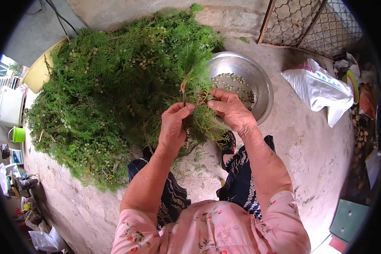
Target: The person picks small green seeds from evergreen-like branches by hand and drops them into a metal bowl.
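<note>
My left hand is closed round the brown stem of a green conifer branch, which stands up from the fist. Close beside it, my right hand pinches at a side sprig of the same branch; its fingertips partly hide what is between them. Behind the right hand sits a wide metal basin with pale green cones scattered over its bottom. A large heap of cut conifer branches, dotted with small pale cones, fills the floor to the left of and beyond my left hand.
At the back right, a white woven sack lies near a metal mesh gate. A yellow tub stands behind the heap. Along the left are a white box and a green bucket. My legs flank bare concrete floor.
</note>
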{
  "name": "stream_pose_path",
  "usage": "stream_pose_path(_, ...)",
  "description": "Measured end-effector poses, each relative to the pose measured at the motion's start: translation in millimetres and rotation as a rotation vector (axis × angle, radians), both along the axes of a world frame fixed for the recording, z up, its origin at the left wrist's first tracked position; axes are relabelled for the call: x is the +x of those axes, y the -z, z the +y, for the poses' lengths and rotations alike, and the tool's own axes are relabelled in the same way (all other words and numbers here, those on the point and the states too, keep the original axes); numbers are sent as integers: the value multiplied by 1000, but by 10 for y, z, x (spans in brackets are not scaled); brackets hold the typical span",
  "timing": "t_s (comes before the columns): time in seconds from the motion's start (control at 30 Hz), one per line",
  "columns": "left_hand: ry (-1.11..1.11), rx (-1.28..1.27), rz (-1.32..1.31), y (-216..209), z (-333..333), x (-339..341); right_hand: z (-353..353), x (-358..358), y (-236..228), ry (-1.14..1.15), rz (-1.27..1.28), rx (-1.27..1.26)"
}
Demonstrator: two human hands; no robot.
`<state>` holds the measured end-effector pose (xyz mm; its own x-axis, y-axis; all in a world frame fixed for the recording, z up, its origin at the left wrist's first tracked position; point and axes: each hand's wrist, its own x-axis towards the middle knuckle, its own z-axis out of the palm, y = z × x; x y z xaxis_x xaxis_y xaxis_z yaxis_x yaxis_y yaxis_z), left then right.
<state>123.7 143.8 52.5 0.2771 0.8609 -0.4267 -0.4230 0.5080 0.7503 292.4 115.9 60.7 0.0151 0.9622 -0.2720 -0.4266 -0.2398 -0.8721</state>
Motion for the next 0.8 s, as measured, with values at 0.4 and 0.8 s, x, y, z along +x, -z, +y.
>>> stream_pose_path(0.4,80,-35,7,36,18,-23,2,59,50,-151,-122,-54)
stream_pose_path(0.8,103,3,56,-8,-18,48,-59,88,93,0,33,-153)
